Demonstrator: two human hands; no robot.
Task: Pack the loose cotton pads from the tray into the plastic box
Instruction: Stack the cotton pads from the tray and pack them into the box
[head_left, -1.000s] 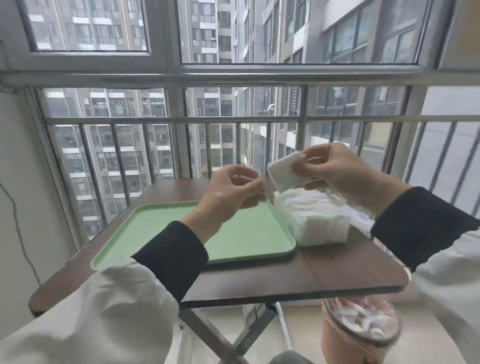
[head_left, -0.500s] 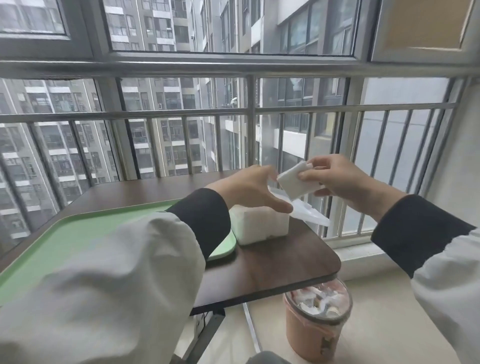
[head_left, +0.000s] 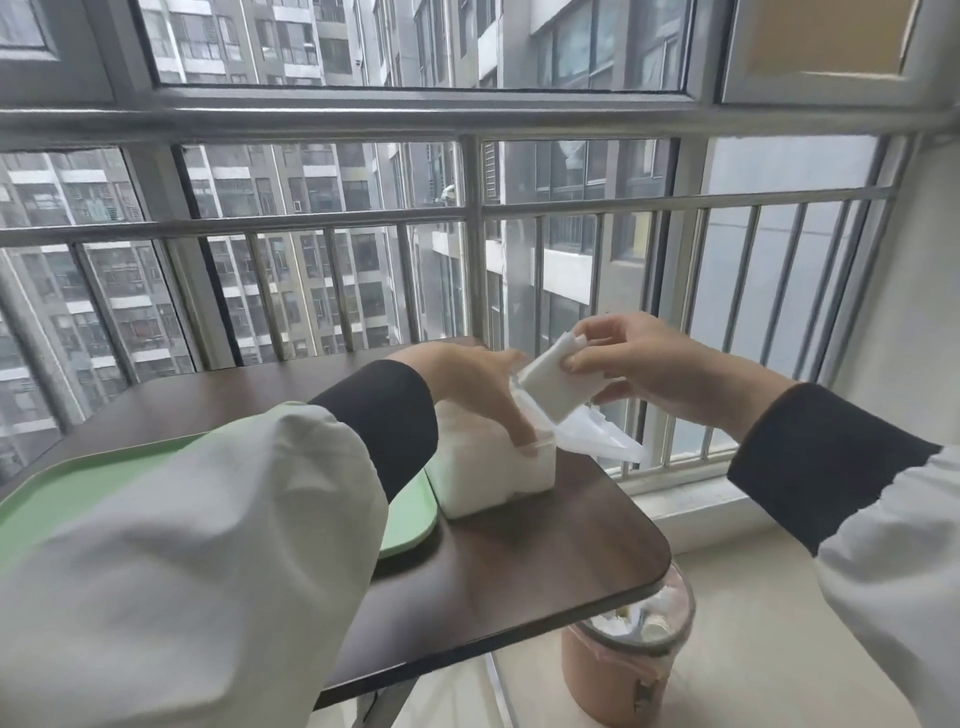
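Our R hand (head_left: 660, 364) pinches a pad stack (head_left: 553, 389), thumb vs fingers, just above the plastic box (head_left: 493, 470) at the table's (head_left: 545, 561) right edge, beside the tray (head_left: 408, 519). L hand (head_left: 472, 379): fingers fairly straight, tips pressing inside the box. Vs 0.5 s ago, L fingers have dipped into it; R grip unchanged.

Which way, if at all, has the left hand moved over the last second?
Yes. The left hand went right and down, from above the tray to the open top of the box.
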